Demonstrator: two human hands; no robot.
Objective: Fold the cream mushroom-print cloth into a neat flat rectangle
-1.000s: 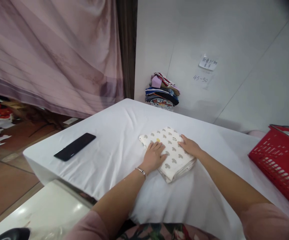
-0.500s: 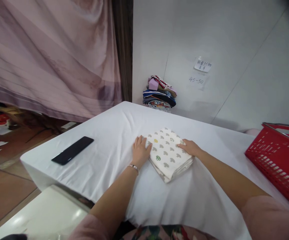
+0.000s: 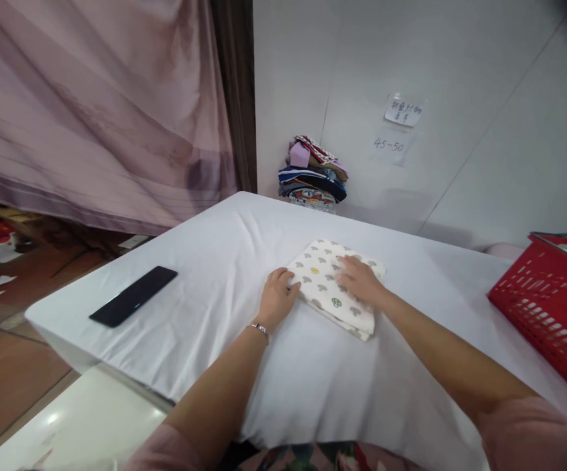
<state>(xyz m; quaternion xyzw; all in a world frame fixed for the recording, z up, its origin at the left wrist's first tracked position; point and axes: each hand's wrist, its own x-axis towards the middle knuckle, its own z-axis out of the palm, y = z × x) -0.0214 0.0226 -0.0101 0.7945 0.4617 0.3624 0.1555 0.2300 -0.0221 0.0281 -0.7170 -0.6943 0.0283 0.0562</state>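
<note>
A folded white cloth (image 3: 329, 278) printed with grey, yellow and green mushrooms lies flat on the white-covered table (image 3: 214, 281). At its left corner my left hand (image 3: 278, 294) rests with fingers apart, the thumb touching the cloth's edge. My right hand (image 3: 359, 280) lies over the cloth's right part, palm down with its fingers stretched out on the top layer. Both hands are open. Layers of the fold show along the near edge.
A black phone-like slab (image 3: 135, 296) lies on the table's left. The red plastic basket (image 3: 548, 307) stands at the right. Beyond the far edge is a stack of folded clothes (image 3: 312, 173), against a wall with paper notes (image 3: 404, 111). A pink curtain (image 3: 101, 111) hangs at left.
The cloth has turned on the table, its near corner swinging to the right. My right hand has moved from its right edge onto its top. The left hand stays at the left side.
</note>
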